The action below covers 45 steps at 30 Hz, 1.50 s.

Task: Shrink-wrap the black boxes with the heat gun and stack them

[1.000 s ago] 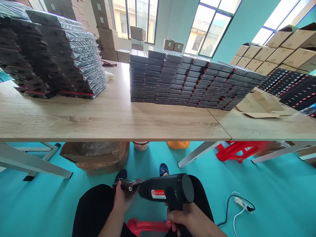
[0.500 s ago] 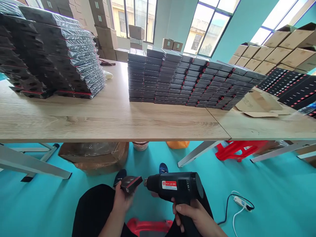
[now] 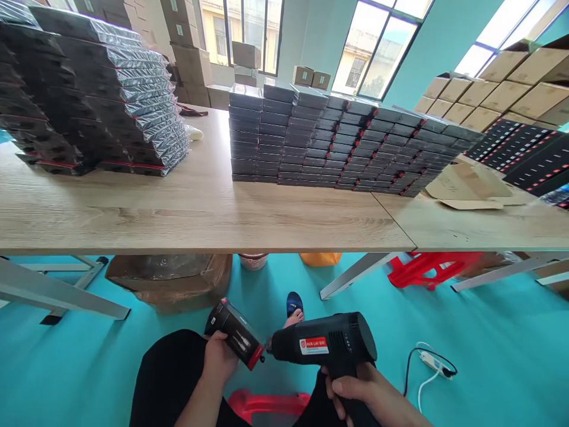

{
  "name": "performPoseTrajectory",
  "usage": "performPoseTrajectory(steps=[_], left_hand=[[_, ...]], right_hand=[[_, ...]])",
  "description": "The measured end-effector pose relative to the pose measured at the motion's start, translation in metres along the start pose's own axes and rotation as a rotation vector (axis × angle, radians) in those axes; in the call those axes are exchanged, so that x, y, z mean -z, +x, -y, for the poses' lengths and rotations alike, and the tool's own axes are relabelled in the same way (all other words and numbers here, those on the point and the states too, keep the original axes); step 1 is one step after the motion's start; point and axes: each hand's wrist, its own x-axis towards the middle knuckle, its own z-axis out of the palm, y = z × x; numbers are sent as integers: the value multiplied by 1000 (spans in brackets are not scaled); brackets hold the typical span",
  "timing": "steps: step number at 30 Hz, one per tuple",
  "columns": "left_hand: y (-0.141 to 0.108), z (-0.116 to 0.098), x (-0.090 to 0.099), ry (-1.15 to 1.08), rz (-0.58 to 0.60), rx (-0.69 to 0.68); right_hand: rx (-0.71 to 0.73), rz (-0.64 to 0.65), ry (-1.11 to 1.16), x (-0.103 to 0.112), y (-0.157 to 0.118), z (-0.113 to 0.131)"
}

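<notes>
My left hand (image 3: 220, 357) is closed on a small black box (image 3: 236, 333) with a red end and a printed picture on its face. The box is tilted, its red end pointing down to the right. In my right hand (image 3: 351, 388) is a black heat gun (image 3: 324, 341) with a red and white label, gripped by its handle. Its nozzle points left and is close to the red end of the box. In this view I cannot tell whether nozzle and box touch.
On the wooden table (image 3: 195, 219) stand a wide stack of dark boxes (image 3: 338, 142) and, left, a pile of boxes in loose clear film (image 3: 102, 101). A flattened carton (image 3: 471, 187) lies right. Below are a brown carton (image 3: 173, 284), a red stool (image 3: 431, 270) and a power strip (image 3: 438, 365).
My left hand has turned the box, so its printed face now shows and its red end points down. The heat gun has shifted slightly right and down.
</notes>
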Motion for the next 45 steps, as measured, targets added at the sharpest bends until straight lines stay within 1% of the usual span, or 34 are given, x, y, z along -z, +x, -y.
performPoseTrajectory(steps=[2, 4, 7, 9, 11, 14, 19, 22, 28, 30, 33, 35, 38, 41, 43, 45], left_hand=[[-2, 0, -2, 16, 19, 23], [-2, 0, -2, 24, 12, 29], [-1, 1, -1, 54, -28, 41], [0, 3, 0, 79, -14, 46], [0, 5, 0, 100, 18, 68], [-1, 9, 0, 151, 53, 120], [0, 19, 3, 321, 105, 53], [0, 24, 6, 414, 141, 46], [-7, 23, 5, 467, 140, 39], [-8, 24, 4, 471, 160, 47], [-6, 25, 4, 488, 189, 48], [-2, 26, 6, 503, 182, 34], [7, 25, 11, 498, 165, -46], [16, 21, 14, 532, 167, -225], [21, 19, 15, 633, 159, -369], [25, 17, 15, 787, 148, -507]], right_hand=[[-23, 5, -26, -1, -1, -2], [-38, -2, -45, -1, 1, -4], [-69, 46, -61, -2, 3, -6], [-57, 60, -73, -3, 4, -7], [-17, 23, -61, -6, 4, -8], [24, -26, 18, -9, 3, -5], [92, -15, 72, -18, 7, 9], [134, -29, 99, -23, 13, 19], [172, -41, 61, -27, 21, 35], [177, -39, 28, -27, 24, 38], [191, -42, 0, -29, 26, 45], [190, -29, -29, -30, 24, 49], [115, 28, -138, -27, 16, 47], [-19, 77, -316, -17, 9, 32], [-60, 48, -356, -7, 9, 19], [-48, -18, -264, 2, 11, 10]])
